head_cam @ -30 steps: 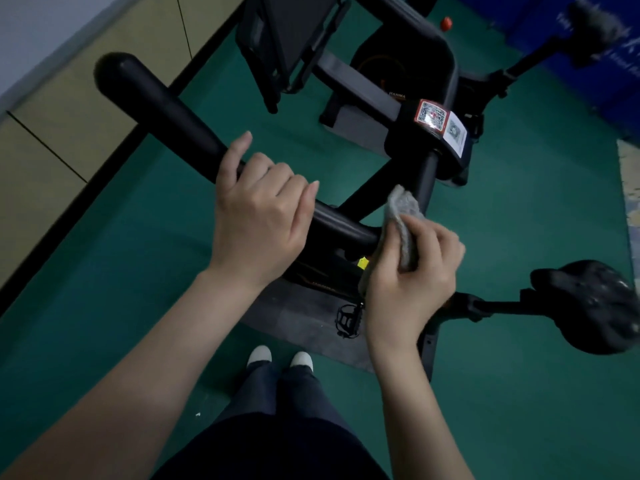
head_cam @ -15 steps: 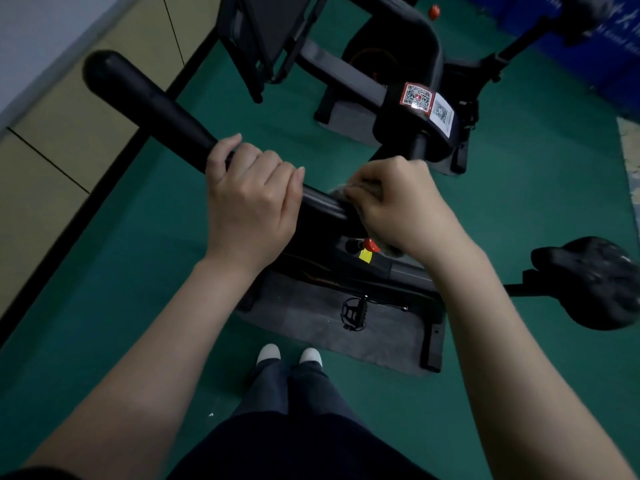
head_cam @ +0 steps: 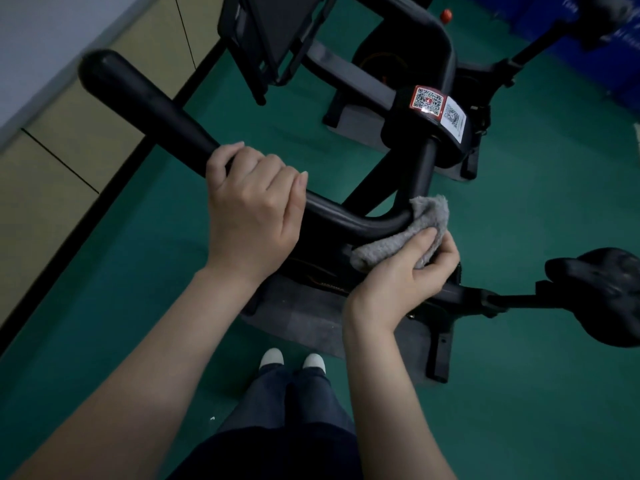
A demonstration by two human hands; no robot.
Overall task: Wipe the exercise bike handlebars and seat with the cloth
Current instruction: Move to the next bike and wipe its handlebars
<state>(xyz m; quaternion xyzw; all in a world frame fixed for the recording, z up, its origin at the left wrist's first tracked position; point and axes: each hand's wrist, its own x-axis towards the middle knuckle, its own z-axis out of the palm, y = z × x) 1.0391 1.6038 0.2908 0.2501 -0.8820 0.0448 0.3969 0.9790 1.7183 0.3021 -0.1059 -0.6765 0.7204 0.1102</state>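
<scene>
The black handlebar (head_cam: 149, 109) of the exercise bike runs from the upper left down to a bend in the middle. My left hand (head_cam: 252, 206) is wrapped around the bar just above the bend. The grey cloth (head_cam: 412, 233) is pressed against the bend's right end, where the bar meets the stem, and my right hand (head_cam: 405, 282) grips it from below. The black seat (head_cam: 602, 289) sticks out at the right edge on its post, apart from both hands.
A second exercise bike (head_cam: 408, 71) with QR stickers (head_cam: 436, 105) stands behind. The bike's base (head_cam: 311, 323) and a dark mat lie on the green floor. My white shoes (head_cam: 292, 358) are below. A yellow wall with a black skirting (head_cam: 52, 161) runs along the left.
My right hand with the cloth has slid from on top of the bar beside the left hand down to the right end of the bend. The left hand keeps its grip.
</scene>
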